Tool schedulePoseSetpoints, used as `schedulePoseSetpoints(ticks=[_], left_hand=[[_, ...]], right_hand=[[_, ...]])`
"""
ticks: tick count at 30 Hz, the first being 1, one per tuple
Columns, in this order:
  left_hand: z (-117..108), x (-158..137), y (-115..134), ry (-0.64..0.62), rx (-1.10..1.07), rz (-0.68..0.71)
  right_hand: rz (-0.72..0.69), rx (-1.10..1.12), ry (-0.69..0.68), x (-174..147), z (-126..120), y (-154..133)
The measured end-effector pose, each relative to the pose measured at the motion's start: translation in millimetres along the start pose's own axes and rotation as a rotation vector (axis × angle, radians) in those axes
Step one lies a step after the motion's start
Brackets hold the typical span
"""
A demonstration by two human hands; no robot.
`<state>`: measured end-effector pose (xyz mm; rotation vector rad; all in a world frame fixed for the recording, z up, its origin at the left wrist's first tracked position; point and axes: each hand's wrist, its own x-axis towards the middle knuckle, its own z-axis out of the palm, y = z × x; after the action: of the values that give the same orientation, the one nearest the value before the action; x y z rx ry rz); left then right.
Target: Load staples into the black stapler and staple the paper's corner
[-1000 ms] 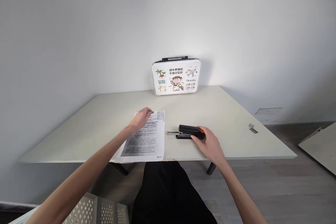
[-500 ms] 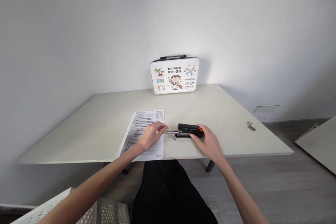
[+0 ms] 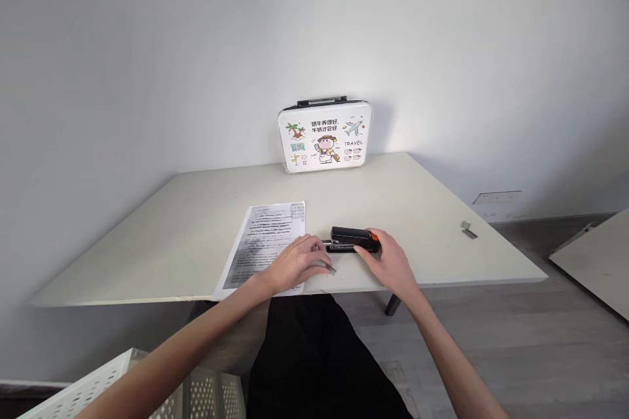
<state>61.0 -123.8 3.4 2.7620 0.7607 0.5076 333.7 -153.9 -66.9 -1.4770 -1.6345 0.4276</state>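
Note:
A black stapler (image 3: 351,236) with an orange part at its rear lies on the table. My right hand (image 3: 393,265) grips its rear end, thumb at the near side and fingers behind. A metal rail (image 3: 326,243) sticks out of its left end. My left hand (image 3: 297,263) is closed just left of the stapler, above the paper's right edge. Between its thumb and fingertips is a small grey strip of staples (image 3: 332,270), partly hidden by the fingers. The printed sheet of paper (image 3: 268,229) lies flat under the left hand and forearm.
A white cartoon-printed case (image 3: 324,137) with a black handle stands against the wall at the table's back. More small grey staple strips (image 3: 469,232) lie near the right edge of the table (image 3: 206,222). A white perforated basket (image 3: 98,383) stands below at left.
My left hand has come away from the rail's tip, moving nearer and to the right, and closed on the staple strip that lay by the stapler. My right hand keeps hold of the stapler.

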Motion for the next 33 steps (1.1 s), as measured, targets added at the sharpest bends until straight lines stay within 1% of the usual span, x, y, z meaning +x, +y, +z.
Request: schedulePoseSetpoints(ticks=[3, 6, 10, 15, 17, 19, 21, 23, 25, 27, 29, 33], left_hand=[[1, 0, 3, 0.009, -0.023, 0.009], [1, -4, 4, 0.007, -0.118, -0.02], [-3, -9, 2, 0.085, -0.225, -0.138], [-7, -5, -2, 0.217, -0.253, -0.255], [-8, -3, -1, 0.243, -0.278, -0.301], [-9, -1, 2, 0.249, -0.335, -0.369], [-10, 1, 5, 0.229, -0.403, -0.444], [-11, 3, 8, 0.194, -0.473, -0.497], [-12, 5, 11, 0.172, -0.538, -0.518], [-12, 7, 12, 0.17, -0.585, -0.519], [-11, 8, 12, 0.177, -0.608, -0.517], [-9, 8, 9, 0.227, -0.647, -0.497]], right_hand=[[-0.002, 0.001, 0.001, 0, 0, 0], [0.004, 0.002, -0.001, 0, 0, 0], [0.014, 0.003, -0.002, 0, 0, 0], [0.02, 0.0, -0.01, 0, 0, 0], [0.008, 0.005, -0.006, -1, -1, -1], [-0.021, 0.007, 0.035, -2, -2, -6], [-0.093, -0.009, 0.102, -4, -3, -14], [-0.231, -0.036, 0.141, -3, -3, -26], [-0.398, -0.059, 0.123, 0, -2, -38], [-0.52, -0.079, 0.075, 7, 2, -50], [-0.573, -0.102, 0.03, 14, 7, -58], [-0.592, -0.112, -0.009, 26, 16, -67]])
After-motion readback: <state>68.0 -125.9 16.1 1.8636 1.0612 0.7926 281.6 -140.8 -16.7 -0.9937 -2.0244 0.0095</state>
